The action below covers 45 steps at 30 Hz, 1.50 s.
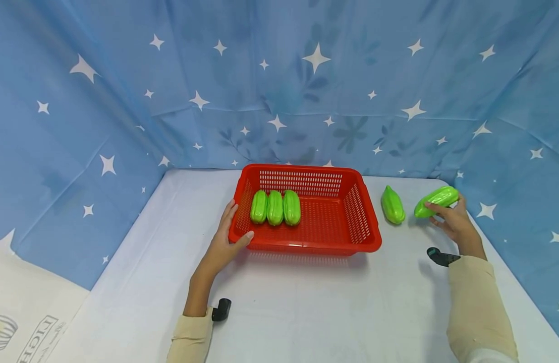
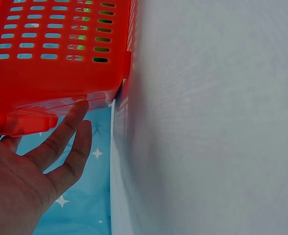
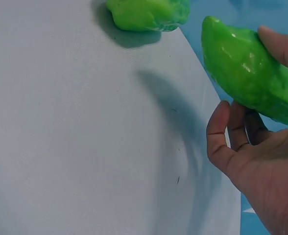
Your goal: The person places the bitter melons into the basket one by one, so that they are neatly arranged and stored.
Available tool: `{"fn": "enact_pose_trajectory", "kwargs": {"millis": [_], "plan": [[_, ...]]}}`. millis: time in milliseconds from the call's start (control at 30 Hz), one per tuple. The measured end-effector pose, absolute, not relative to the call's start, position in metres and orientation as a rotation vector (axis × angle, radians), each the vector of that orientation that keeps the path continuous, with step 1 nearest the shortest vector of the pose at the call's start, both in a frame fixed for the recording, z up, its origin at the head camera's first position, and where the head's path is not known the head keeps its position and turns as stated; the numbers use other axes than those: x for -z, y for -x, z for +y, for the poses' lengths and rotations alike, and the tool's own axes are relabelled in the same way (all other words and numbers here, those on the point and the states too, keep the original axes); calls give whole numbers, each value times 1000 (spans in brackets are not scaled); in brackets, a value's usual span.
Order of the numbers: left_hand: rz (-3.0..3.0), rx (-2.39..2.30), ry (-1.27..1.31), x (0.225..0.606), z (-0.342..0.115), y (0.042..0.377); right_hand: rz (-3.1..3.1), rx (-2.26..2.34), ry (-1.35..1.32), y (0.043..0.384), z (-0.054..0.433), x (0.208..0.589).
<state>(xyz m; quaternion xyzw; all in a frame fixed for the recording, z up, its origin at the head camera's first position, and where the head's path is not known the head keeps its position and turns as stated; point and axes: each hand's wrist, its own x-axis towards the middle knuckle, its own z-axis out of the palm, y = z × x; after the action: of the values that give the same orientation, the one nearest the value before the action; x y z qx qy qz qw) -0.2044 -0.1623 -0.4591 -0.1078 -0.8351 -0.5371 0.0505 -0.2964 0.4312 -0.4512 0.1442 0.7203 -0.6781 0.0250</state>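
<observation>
The right hand (image 1: 458, 227) pinches a glossy green fruit (image 1: 436, 197) between thumb and fingers, near the right edge of a white tabletop (image 1: 306, 307), while the left hand (image 1: 222, 247), fingers loosely spread, steadies the near left corner of a red basket (image 1: 306, 245). Three matching fruits (image 1: 275, 207) lie side by side inside; a loose fruit (image 1: 392, 205) rests between basket and right hand. Slick-looking skin could defeat the light pinch, and a low swing leftward might strike the loose fruit.

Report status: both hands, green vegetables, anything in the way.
Left hand touching red basket, left end. Right hand holding green vegetable. Three vegetables in basket. Loose vegetable between basket and right hand.
</observation>
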Motion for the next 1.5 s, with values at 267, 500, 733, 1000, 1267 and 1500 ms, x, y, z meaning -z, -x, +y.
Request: {"fn": "enact_pose_trajectory", "kwargs": {"millis": [267,500,733,1000,1267,1500], "plan": [[-2544,1635,325,459,-162,204,2017,2367,-531,295,427,445],[-2545,1632,325,459,-162,205,2005,2468,-730,298,426,443],[-2533,1631,337,459,-161,204,2002,2580,-656,301,435,451],[-2521,1638,347,459,-161,204,1705,2868,-365,294,421,431],[-2537,1630,336,459,-161,203,1353,2918,-14,288,403,417],[-2532,1627,350,459,-162,202,1058,2920,-39,288,394,419]]}}
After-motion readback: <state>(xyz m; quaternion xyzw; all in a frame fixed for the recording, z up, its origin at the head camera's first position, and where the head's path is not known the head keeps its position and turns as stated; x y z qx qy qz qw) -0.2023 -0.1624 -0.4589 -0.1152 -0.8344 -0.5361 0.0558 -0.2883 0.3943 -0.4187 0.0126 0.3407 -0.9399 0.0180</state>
